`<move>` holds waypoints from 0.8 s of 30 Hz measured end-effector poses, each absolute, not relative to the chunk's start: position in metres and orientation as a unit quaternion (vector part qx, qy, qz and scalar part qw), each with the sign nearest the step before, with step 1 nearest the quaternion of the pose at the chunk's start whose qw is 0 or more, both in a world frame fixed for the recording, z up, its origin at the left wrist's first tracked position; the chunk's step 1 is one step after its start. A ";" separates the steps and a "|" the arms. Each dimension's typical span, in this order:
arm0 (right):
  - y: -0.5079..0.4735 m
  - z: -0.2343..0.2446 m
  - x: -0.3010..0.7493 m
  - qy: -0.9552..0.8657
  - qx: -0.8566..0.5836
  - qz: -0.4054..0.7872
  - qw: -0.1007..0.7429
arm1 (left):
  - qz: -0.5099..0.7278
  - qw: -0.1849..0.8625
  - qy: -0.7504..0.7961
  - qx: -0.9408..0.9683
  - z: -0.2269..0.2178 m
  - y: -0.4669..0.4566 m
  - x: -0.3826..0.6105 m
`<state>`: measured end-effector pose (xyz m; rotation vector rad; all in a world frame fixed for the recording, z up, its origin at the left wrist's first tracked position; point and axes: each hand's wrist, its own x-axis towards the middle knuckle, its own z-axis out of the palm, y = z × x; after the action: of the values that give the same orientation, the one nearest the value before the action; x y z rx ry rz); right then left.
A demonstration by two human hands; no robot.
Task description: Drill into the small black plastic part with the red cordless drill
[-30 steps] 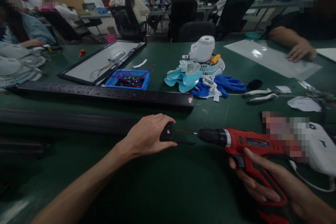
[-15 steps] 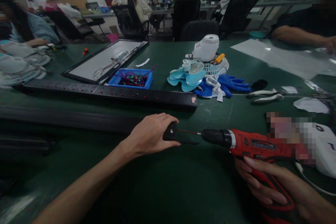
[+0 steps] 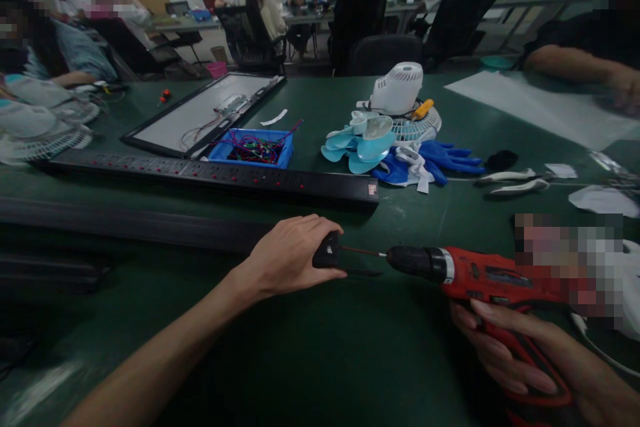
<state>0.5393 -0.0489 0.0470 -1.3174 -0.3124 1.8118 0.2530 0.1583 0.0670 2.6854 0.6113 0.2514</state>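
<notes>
My left hand is closed around the right end of a long black bar lying on the green table. The bar's small end face shows between thumb and fingers. My right hand grips the handle of a red and black cordless drill, held level and pointing left. From its chuck a long thin bit reaches the end of the bar; whether it sits in a screw there is too small to tell. A flat black strip lies just below the bit. Behind the bar rests a black power strip with several sockets.
A blue tray of wires and a framed panel lie at the back left. Fan parts, blue gloves and pliers lie behind the drill. A co-worker's arm rests at the far right.
The view has shifted slightly, so things sit a little further right. Both hands keep their hold, and the drill bit stays at the bar's end.
</notes>
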 end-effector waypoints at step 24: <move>-0.047 0.046 0.552 -0.139 -0.452 0.768 0.432 | 0.096 0.185 0.215 0.954 0.067 0.158 0.253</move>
<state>0.5524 -0.0473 0.0459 -1.1259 -0.3457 1.9138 0.2528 0.1579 0.0674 2.6883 0.6047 0.2702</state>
